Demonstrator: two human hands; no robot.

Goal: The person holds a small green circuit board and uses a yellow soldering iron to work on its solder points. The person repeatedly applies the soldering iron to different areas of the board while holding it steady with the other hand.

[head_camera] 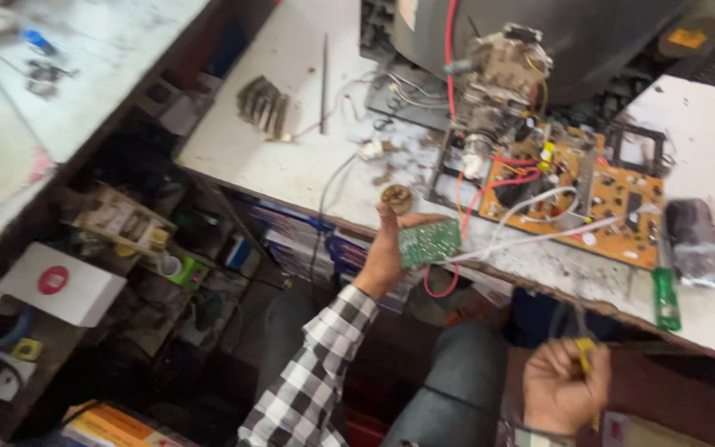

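My left hand (389, 252) holds up a small green circuit board (429, 242) at the front edge of the white workbench (291, 157); red and white wires run from it toward an orange circuit board (614, 211) lying on the bench. A round brownish part (396, 197) sits just above my left thumb. Low at the right, over my lap, my right hand (563, 387) is closed around a yellow-handled tool (584, 354) whose dark metal end points up. Behind the orange board stands the dark back of a picture tube (556, 33) with its neck assembly (498, 74).
A green-handled screwdriver (665, 298) and a dark bagged object (695, 242) lie at the bench's right end. A finned metal part (262, 105) and a thin rod (323, 74) lie at the left. Cluttered shelves hold a white box (61, 283) under another bench at left.
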